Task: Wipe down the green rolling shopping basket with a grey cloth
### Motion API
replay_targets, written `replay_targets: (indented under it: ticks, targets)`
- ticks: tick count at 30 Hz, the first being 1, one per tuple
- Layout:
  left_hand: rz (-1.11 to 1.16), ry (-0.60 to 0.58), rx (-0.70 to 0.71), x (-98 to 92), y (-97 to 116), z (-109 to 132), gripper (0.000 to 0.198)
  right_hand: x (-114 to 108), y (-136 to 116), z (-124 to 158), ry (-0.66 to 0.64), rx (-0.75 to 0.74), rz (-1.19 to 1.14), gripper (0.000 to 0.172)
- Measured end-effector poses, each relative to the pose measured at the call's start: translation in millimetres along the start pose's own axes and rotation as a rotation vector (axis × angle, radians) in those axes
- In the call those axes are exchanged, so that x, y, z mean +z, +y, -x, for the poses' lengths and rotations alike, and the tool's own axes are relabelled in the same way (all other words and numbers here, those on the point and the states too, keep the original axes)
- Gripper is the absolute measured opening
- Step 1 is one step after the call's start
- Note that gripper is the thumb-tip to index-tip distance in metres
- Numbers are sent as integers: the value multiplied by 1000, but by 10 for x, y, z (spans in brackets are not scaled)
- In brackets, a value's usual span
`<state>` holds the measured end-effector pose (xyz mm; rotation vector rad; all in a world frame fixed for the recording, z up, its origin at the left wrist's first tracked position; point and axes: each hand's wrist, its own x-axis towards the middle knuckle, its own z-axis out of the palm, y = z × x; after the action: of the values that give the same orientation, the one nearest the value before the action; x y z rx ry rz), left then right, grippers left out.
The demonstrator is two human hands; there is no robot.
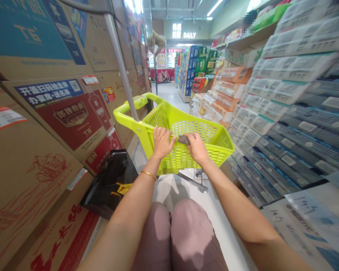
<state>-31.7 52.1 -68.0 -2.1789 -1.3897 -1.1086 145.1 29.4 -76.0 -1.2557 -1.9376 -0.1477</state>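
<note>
A yellow-green plastic shopping cart (214,155) with perforated sides stands before my knees. My left hand (163,142) grips its near rim, the fingers laid over the edge and the thumb pointing right. Just to the right, my right hand (197,147) is closed on a crumpled dark grey cloth (183,139), which lies against the same rim. Part of the cloth is hidden under the fingers. At the cart's left end is its raised handle (125,113). A metal leg with a wheel (202,188) shows beneath the basket.
Stacked cartons (73,113) rise close on my left, with a black bag (111,180) on the floor beside them. A slanting metal pole (120,64) stands near the cart's handle. Packaged tissue stacks (296,67) line the right. Shelves of goods (190,71) stand farther down the aisle.
</note>
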Motion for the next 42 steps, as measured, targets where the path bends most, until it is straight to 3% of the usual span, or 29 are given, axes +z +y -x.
replay_targets:
  ticks: [9, 16, 20, 23, 31, 37, 42]
  targets:
    - [-25, -31, 7, -90, 59, -19, 28, -21, -175, 97, 28, 117, 67, 48]
    - [21, -144, 92, -59, 440, 15, 25, -95, -296, 174, 100, 170, 146, 39]
    - [60, -146, 67, 26, 570, 48, 26, -164, -287, 254, 77, 98, 152, 45]
    - [39, -131, 102, 56, 554, 64, 26, -186, -245, 315, 64, 30, 157, 51]
    - [-9, -80, 120, 91, 475, 95, 24, -278, -83, 473, 66, -87, 151, 37]
    - [61, -95, 100, 54, 407, 90, 26, -539, 80, 697, 106, 21, 189, 32]
    - [61, -49, 58, 66, 411, 124, 27, -309, -93, 485, 187, 54, 159, 35]
